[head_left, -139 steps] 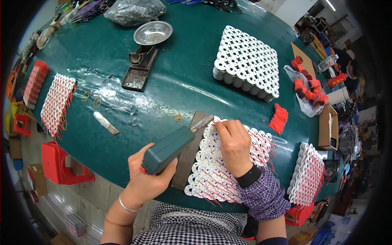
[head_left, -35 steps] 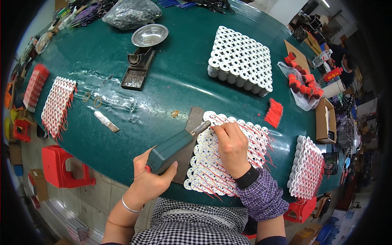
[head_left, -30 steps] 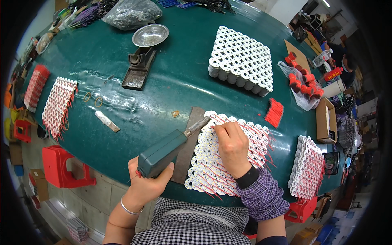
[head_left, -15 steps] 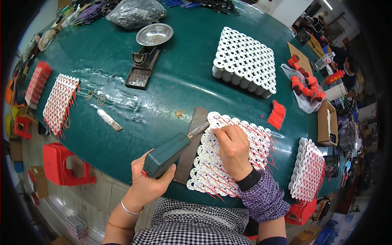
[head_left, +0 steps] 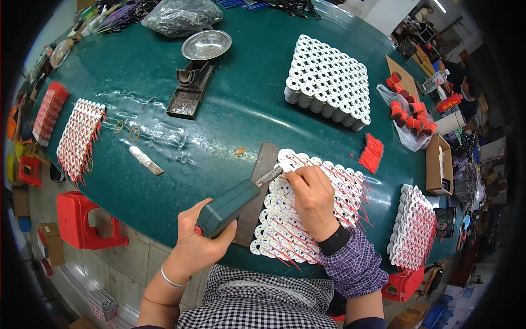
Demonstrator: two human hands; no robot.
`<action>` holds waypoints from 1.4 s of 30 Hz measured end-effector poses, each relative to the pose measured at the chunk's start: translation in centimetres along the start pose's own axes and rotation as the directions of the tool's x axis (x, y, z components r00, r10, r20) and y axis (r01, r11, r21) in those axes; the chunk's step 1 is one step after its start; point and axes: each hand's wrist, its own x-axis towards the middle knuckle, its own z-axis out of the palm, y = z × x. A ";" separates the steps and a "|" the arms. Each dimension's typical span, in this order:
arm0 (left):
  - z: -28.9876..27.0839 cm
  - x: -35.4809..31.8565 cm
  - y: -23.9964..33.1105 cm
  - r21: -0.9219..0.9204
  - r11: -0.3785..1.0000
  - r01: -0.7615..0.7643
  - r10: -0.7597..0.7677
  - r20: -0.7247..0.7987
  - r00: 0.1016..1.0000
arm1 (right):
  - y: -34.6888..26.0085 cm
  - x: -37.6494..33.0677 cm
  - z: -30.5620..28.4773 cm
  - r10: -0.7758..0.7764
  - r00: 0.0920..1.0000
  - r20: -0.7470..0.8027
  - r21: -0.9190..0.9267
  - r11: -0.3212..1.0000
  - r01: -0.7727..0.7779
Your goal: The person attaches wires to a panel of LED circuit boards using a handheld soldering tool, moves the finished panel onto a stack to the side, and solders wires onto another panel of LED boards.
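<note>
Soldering step in hand. Left hand fingers closed round iron; right hand fingers pinching wire on pack. Next, likely: tip steady on joint.

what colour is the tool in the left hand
Dark green body, metal tip, gripped by the left hand; head view.

A green desk is covered with white coil blocks, red-wired coil mats, a metal bowl, rubber bands and a cardboard box.
</note>
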 end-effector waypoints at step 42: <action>0.0 -1.7 -0.6 -0.101 0.994 0.031 -0.029 0.022 0.999 | -0.7 -2.0 -0.9 0.067 0.998 -0.001 0.013 0.998 -0.067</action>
